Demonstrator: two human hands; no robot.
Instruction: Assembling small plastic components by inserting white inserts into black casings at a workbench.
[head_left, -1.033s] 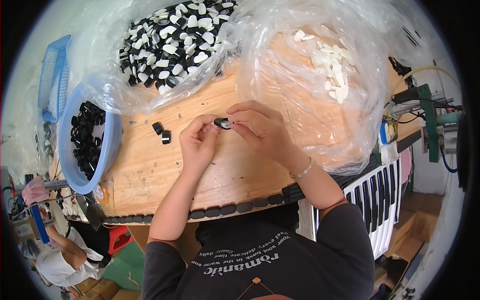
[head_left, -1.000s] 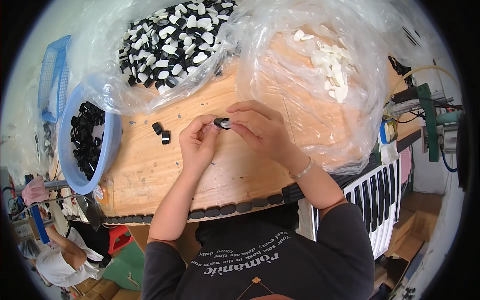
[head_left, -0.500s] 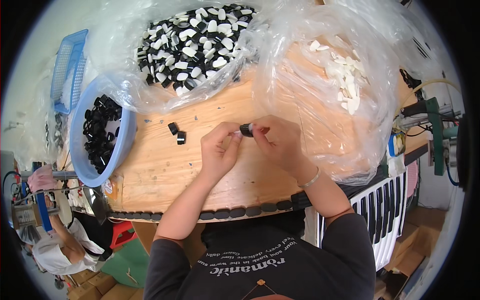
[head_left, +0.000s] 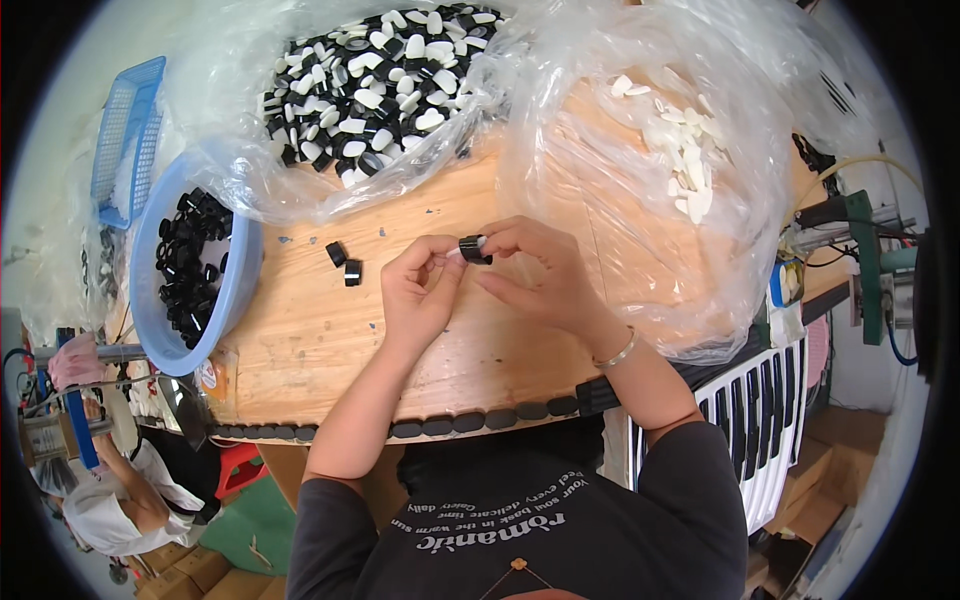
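A small black ring-shaped piece [head_left: 474, 250] is held up over the table between my hands, a bit of white showing at its ends. My left hand [head_left: 418, 288] is closed, with thumb and forefinger pinching the piece from its left side. On the other side, the forefinger of my right hand [head_left: 545, 275] touches the piece, while the thumb hangs apart below it. Two more black pieces [head_left: 352, 273] lie on the wooden table [head_left: 300, 350], left of my hands.
At the left stands a blue basin [head_left: 250, 265] of black pieces. Clear plastic at the back holds mixed black-and-white pieces [head_left: 375, 90]; another sheet at right bears white pieces [head_left: 688, 150]. A blue basket [head_left: 128, 140], a clamped machine [head_left: 865, 250] and a person [head_left: 130, 490] are farther out.
My right thumb has dropped away from the black piece, and that hand has opened. Both hands and the piece sit slightly farther left in the picture, as the whole view shifted a little.
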